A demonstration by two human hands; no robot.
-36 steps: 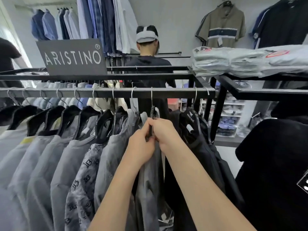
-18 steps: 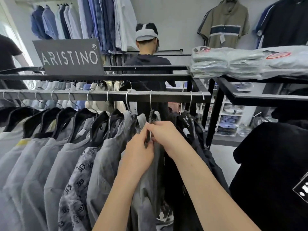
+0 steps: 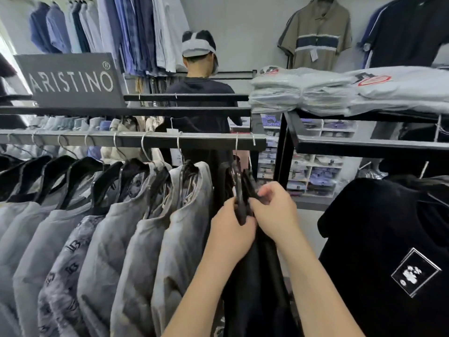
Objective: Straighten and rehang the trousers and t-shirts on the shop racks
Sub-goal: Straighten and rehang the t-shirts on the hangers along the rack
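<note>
Hanger [image 3: 239, 198] black, hook on rail [image 3: 145, 139] near its right end, dark garment [image 3: 255, 276] hanging straight down | left hand [image 3: 230, 229] and right hand [image 3: 274, 212] fingers clamped on hanger | narrow gap to grey shirts [image 3: 184, 227] at left

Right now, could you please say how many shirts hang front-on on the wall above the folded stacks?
2: an olive striped polo at left, a dark shirt far right. A blue edge behind it may be a third.
</note>
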